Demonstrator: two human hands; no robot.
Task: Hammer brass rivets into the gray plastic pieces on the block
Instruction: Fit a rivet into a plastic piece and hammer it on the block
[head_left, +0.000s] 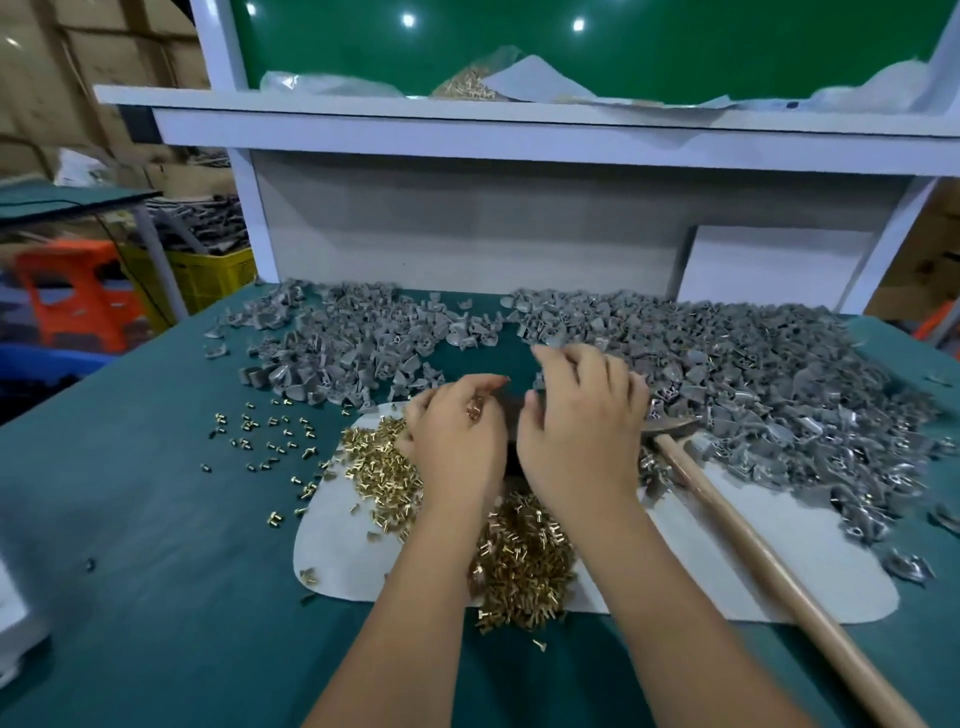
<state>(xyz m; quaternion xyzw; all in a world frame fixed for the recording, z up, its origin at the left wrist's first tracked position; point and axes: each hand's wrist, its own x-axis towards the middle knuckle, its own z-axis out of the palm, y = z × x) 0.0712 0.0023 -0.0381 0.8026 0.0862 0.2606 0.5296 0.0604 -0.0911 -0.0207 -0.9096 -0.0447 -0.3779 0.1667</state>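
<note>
Loose brass rivets (262, 439) are scattered on the green table cover (130, 519) at centre left of the frame, and a denser heap of rivets (524, 561) lies on a white mat (337, 545) at lower centre. The left hand (457, 441) is held just above the mat's upper edge, fingers curled, with a few rivets pinched at the fingertips (475, 410). A dark block (506, 410) is glimpsed between the two hands, largely hidden. The right hand (582, 431) is spread over the block with fingers loosely bent; whether anything is gripped cannot be told. A hammer (670, 431) lies unheld just right of that hand, its wooden handle (779, 571) running to the lower right. Gray plastic pieces (753, 374) are heaped across the upper centre and right of the table.
</note>
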